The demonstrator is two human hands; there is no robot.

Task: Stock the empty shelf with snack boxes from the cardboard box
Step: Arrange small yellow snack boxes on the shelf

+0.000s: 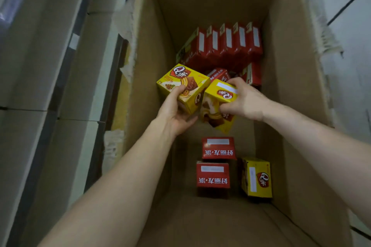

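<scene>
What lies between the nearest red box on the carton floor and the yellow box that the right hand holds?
In the head view, a second red box lies there, just beyond the nearest red box.

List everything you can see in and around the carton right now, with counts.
cardboard box: one, brown, open, seen from above
red snack boxes: at least nine; five in far row, two behind the hands, two on near floor
yellow snack boxes: three; one on floor near right, two held
stacked cartons: several, pale, outside on the left
left hand: grips left yellow box
right hand: grips right yellow box
</scene>
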